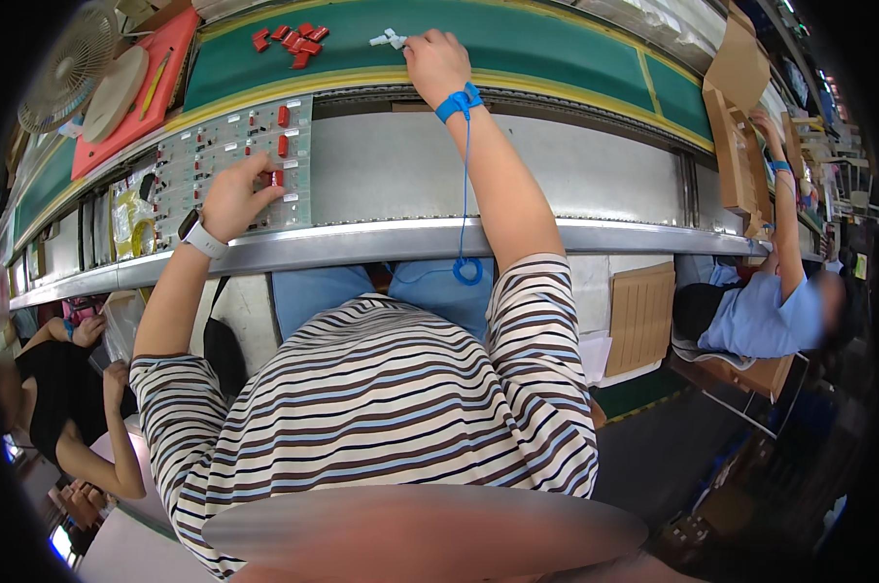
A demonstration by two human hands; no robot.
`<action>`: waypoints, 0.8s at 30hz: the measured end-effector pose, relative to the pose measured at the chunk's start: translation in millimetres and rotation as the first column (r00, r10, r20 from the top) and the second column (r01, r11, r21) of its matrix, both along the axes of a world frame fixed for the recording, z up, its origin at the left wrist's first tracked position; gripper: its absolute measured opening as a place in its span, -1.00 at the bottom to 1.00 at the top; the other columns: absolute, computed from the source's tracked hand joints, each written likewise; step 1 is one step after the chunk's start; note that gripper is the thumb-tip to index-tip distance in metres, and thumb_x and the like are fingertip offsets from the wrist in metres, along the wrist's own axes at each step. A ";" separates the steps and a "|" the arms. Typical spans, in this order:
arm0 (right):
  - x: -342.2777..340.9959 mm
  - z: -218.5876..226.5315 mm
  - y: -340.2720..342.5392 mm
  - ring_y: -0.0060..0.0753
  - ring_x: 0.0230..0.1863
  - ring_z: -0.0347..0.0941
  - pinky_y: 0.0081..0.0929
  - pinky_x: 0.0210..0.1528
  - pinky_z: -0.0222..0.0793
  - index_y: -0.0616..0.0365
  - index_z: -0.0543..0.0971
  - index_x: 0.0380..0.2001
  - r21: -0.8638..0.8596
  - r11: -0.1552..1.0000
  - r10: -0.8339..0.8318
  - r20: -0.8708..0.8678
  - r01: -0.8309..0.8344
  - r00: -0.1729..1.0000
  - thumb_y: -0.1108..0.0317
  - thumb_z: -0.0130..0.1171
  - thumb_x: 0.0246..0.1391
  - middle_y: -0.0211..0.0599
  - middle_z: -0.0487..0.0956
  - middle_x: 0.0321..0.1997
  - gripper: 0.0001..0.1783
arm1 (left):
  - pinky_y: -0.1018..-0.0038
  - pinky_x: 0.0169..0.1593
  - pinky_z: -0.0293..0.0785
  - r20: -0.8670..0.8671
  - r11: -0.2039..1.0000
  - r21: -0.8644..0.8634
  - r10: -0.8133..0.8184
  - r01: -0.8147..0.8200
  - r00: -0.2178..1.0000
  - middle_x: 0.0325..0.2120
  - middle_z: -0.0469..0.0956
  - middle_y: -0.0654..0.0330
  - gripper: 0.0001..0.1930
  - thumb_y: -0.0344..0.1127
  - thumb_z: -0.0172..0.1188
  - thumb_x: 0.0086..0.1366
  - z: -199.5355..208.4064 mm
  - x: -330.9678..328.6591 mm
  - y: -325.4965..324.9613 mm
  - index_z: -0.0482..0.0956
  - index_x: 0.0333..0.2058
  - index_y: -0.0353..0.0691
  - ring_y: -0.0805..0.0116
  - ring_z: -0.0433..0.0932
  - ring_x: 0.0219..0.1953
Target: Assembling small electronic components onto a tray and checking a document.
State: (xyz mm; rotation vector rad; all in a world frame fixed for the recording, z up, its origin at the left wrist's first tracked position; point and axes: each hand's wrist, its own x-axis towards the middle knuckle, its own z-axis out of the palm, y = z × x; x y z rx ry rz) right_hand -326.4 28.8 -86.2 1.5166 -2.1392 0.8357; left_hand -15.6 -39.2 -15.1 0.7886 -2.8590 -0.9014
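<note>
My left hand [231,199], with a pale watch on its wrist, is over a panel of circuit boards [240,146]. Its thumb and fingers close round a small red block-shaped component [276,179] at the panel's right side. More red components [283,118] stand in line above it on the panel. At the far green belt, my right hand [437,66] wears a blue wrist strap [459,101] with a coiled cord. Its fingertips pinch at a few small white connectors [389,39] lying there. A loose pile of red components [293,43] lies left of them.
The green belt [546,53] runs along the far side, and a metal rail [391,236] edges the near side. At left are a red tray [157,87] and a fan [65,73]. An opened cardboard box [736,126] and a co-worker [760,311] are at right; another person sits at left.
</note>
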 end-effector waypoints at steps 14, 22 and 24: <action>-0.6 -1.6 -0.4 -0.20 -0.32 0.37 -0.28 -0.29 0.33 0.06 0.58 -0.53 -0.037 0.999 0.007 -0.021 -0.008 1.000 0.34 0.10 -0.15 -0.30 0.47 -0.46 -0.89 | 0.38 -0.35 0.42 0.023 0.998 -0.055 -0.012 0.014 1.000 -0.50 0.52 0.04 -0.77 -0.36 0.23 -0.02 0.1 -4.1 1.9 0.40 -0.40 -0.28 0.10 0.52 -0.42; 1.8 3.5 2.4 -0.17 -0.31 0.36 -0.28 -0.28 0.35 0.04 0.57 -0.43 0.041 0.999 0.013 0.022 -0.014 1.000 0.35 0.09 -0.10 -0.31 0.48 -0.41 -0.87 | 0.38 -0.41 0.40 0.025 0.997 -0.067 -0.027 0.029 0.999 -0.58 0.49 0.04 -0.78 -0.38 0.22 -0.02 6.0 -6.1 5.6 0.42 -0.38 -0.28 0.12 0.50 -0.49; 1.1 2.5 2.6 -0.19 -0.32 0.36 -0.28 -0.29 0.34 0.05 0.57 -0.47 0.008 1.000 0.021 0.010 -0.021 1.000 0.35 0.09 -0.12 -0.31 0.47 -0.44 -0.89 | 0.34 -0.40 0.41 0.108 0.997 -0.064 -0.032 0.039 0.994 -0.54 0.51 0.00 -0.76 -0.35 0.20 -0.01 7.9 -8.2 6.8 0.45 -0.34 -0.27 0.07 0.50 -0.49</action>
